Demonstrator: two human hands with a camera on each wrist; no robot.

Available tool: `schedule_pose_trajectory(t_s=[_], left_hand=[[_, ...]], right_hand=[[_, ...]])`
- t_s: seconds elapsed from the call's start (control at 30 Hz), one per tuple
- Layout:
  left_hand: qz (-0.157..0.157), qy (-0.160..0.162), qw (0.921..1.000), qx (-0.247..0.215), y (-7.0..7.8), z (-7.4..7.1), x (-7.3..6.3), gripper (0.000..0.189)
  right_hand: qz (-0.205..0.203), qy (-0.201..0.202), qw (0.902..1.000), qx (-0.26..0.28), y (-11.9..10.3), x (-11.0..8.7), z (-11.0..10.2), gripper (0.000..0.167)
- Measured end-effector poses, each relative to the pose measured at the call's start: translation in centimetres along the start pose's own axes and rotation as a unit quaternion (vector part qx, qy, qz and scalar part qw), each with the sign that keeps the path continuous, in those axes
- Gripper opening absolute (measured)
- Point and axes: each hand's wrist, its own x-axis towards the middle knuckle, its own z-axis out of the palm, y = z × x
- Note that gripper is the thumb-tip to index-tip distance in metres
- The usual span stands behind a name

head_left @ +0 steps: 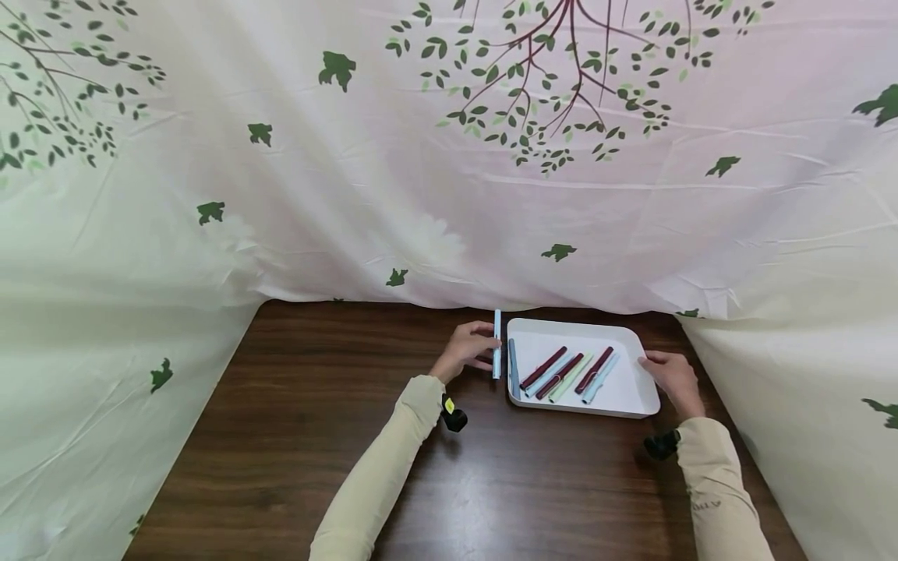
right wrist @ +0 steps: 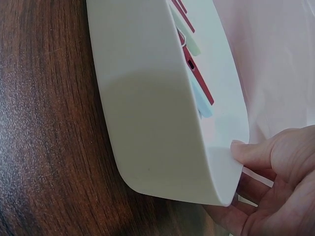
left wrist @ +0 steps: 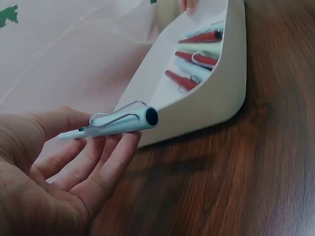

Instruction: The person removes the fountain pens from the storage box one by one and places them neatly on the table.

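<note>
My left hand (head_left: 467, 347) pinches a light blue pen (head_left: 497, 344) between thumb and fingers, just outside the left wall of a white tray (head_left: 634, 393). The left wrist view shows the wire clip and dark round end of this pen (left wrist: 115, 122), held above the table. At the tray's right end, my right hand (head_left: 675, 379) grips the wall, thumb (right wrist: 241, 153) inside and fingers outside. Inside the tray lie slanted dark red pens (head_left: 595, 369), light blue pens and a pale green pen (head_left: 570, 379). A grey-blue pen (head_left: 514, 368) lies along the left wall.
The tray stands on a dark wood table (head_left: 316, 436), near its back edge. A pale curtain (head_left: 449, 195) printed with leaves and birds hangs behind the table and along both sides. Dark wrist cameras (head_left: 454, 415) are worn on both wrists.
</note>
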Motion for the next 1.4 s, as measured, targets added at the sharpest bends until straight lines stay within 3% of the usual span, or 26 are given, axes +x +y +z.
schedule_pose_trajectory(t_s=[0.3, 0.5, 0.6, 0.7, 0.87, 1.1, 1.4], left_hand=[[0.003, 0.013, 0.9997, 0.02, -1.0, -2.0, 0.2, 0.042], [0.001, 0.059, 0.9965, 0.06, -2.1, -2.8, 0.2, 0.037], [-0.01, 0.095, 0.9891, 0.112, -2.4, -3.1, 0.3, 0.035], [-0.025, 0.125, 0.9746, 0.184, -2.5, -3.2, 0.5, 0.033], [-0.034, 0.148, 0.954, 0.259, -2.5, -3.3, 0.4, 0.032], [-0.01, 0.154, 0.9471, 0.281, -2.6, -3.5, 0.0, 0.033], [-0.029, 0.169, 0.9461, 0.275, -2.5, -3.4, 0.4, 0.038]], right_hand=[[-0.003, 0.006, 0.9999, -0.01, 0.2, 0.0, -0.7, 0.055], [0.01, -0.009, 0.9998, -0.011, 0.3, 0.1, -0.6, 0.056], [0.008, -0.011, 0.9998, -0.015, 0.3, 0.2, -0.4, 0.056], [0.003, -0.008, 0.9998, -0.015, 0.4, 0.3, -0.3, 0.055], [0.0, -0.01, 0.9999, -0.005, 0.4, 0.5, 0.0, 0.056], [0.007, -0.022, 0.9997, 0.012, 0.4, 0.4, 0.2, 0.056], [0.003, -0.005, 0.9999, 0.013, 0.2, 0.4, 0.3, 0.054]])
